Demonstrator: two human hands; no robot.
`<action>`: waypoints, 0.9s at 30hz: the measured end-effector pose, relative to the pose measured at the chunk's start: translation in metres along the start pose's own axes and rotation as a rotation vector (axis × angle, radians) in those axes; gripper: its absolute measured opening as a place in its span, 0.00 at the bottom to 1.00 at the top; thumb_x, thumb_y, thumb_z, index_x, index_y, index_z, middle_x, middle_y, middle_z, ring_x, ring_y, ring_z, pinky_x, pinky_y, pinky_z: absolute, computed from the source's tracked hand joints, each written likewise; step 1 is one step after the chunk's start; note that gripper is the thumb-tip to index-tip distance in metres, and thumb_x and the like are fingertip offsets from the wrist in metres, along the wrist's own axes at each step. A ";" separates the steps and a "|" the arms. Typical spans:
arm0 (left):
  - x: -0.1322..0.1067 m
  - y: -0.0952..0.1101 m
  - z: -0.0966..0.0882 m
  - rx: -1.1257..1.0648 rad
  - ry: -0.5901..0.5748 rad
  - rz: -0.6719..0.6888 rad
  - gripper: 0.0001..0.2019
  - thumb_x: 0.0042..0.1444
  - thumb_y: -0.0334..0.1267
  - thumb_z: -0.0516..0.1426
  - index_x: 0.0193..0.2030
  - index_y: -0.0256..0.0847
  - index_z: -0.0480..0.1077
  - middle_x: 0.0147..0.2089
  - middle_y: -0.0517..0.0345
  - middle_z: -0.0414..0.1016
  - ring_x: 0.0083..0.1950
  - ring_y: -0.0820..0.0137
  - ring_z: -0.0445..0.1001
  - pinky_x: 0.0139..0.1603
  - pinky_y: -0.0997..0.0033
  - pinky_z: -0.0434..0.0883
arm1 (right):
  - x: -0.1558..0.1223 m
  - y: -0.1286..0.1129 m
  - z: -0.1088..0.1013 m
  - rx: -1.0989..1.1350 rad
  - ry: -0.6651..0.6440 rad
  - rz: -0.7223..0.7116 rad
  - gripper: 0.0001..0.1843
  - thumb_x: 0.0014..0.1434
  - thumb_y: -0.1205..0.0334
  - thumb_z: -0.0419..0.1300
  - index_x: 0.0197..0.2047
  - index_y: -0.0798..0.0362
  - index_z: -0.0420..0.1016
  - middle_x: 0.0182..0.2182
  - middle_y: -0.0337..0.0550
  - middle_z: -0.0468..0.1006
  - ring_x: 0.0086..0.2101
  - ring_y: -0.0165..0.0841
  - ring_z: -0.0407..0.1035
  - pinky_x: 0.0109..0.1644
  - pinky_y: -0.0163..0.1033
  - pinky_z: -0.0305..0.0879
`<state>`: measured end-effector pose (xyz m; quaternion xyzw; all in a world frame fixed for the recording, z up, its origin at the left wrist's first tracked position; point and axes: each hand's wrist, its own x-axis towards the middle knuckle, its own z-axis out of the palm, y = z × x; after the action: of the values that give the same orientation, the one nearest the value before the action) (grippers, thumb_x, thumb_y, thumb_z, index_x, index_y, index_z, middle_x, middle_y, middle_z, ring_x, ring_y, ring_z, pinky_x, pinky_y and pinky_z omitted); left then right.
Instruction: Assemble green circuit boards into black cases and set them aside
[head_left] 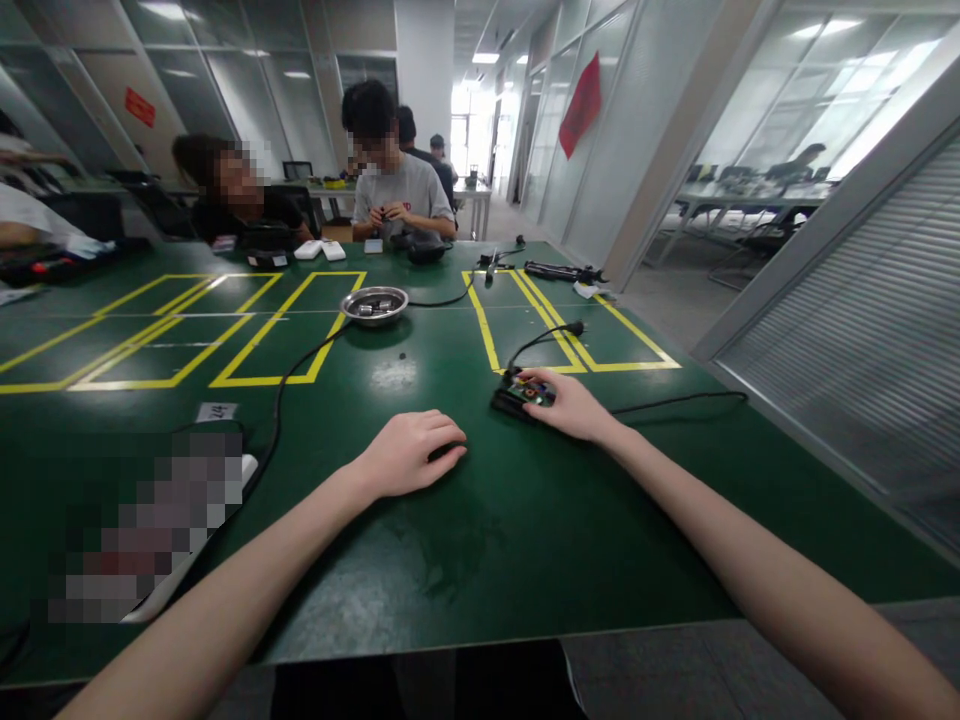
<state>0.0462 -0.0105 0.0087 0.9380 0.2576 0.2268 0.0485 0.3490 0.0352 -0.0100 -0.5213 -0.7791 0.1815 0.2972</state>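
Note:
My right hand (568,404) has its thumb and fingers on a small black open casing (511,402) with a circuit board in it, which rests on the green table (480,540). A short black cable with a plug (575,328) runs out beyond the casing, and another black cord (682,402) lies to its right. Left of the casing, apart from it, my left hand (411,452) rests on the tabletop. Its fingers are loosely bent, the thumb stands apart from them, and nothing shows between them.
A metal bowl (375,306) with small metal parts stands ahead, with a black cable (279,400) running past it. Yellow tape (262,382) marks rectangles. A white power strip (247,470), partly blurred out, lies at left. A person (405,190) works across the table; black tools (562,272) lie far right.

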 end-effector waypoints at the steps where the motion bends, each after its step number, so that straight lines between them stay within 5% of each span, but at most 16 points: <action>1: 0.000 0.000 -0.001 0.000 0.031 0.003 0.09 0.69 0.38 0.54 0.46 0.39 0.75 0.45 0.52 0.81 0.45 0.65 0.79 0.44 0.68 0.73 | -0.005 -0.014 0.007 0.073 -0.085 -0.106 0.26 0.53 0.65 0.65 0.57 0.52 0.77 0.52 0.48 0.82 0.50 0.42 0.77 0.58 0.47 0.71; 6: 0.000 0.004 -0.003 -0.040 0.050 0.023 0.13 0.63 0.48 0.61 0.40 0.39 0.73 0.40 0.52 0.77 0.42 0.63 0.76 0.41 0.67 0.71 | -0.028 -0.064 0.034 0.279 -0.415 -0.490 0.26 0.55 0.69 0.65 0.58 0.52 0.77 0.50 0.48 0.82 0.48 0.39 0.78 0.53 0.41 0.72; 10: 0.002 0.007 -0.002 -0.052 -0.064 0.005 0.19 0.57 0.56 0.64 0.34 0.40 0.70 0.32 0.56 0.75 0.36 0.64 0.74 0.37 0.66 0.68 | -0.031 -0.070 0.037 0.263 -0.341 -0.528 0.22 0.56 0.69 0.66 0.55 0.53 0.79 0.46 0.49 0.83 0.44 0.38 0.79 0.50 0.41 0.73; 17: 0.002 0.006 -0.006 0.051 -0.116 -0.095 0.23 0.51 0.55 0.69 0.46 0.40 0.75 0.49 0.49 0.81 0.54 0.56 0.76 0.52 0.58 0.72 | -0.027 -0.065 0.031 0.256 -0.203 -0.384 0.18 0.58 0.63 0.68 0.52 0.51 0.75 0.45 0.45 0.84 0.43 0.38 0.80 0.49 0.41 0.75; 22: 0.000 0.002 -0.005 0.046 -0.099 -0.117 0.28 0.51 0.56 0.69 0.53 0.40 0.76 0.55 0.47 0.81 0.59 0.53 0.75 0.59 0.54 0.72 | -0.021 -0.054 0.030 0.168 -0.205 -0.484 0.11 0.60 0.60 0.69 0.45 0.51 0.79 0.47 0.48 0.81 0.46 0.39 0.78 0.52 0.44 0.74; 27: -0.002 -0.003 -0.001 0.012 -0.068 -0.105 0.17 0.57 0.48 0.67 0.49 0.40 0.79 0.54 0.49 0.82 0.59 0.56 0.76 0.60 0.56 0.74 | -0.022 -0.053 0.031 0.257 -0.240 -0.513 0.16 0.55 0.60 0.72 0.47 0.52 0.80 0.50 0.50 0.78 0.49 0.40 0.76 0.54 0.45 0.74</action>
<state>0.0430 -0.0091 0.0086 0.9306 0.3060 0.1904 0.0636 0.2977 -0.0051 -0.0082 -0.2406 -0.8854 0.2580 0.3026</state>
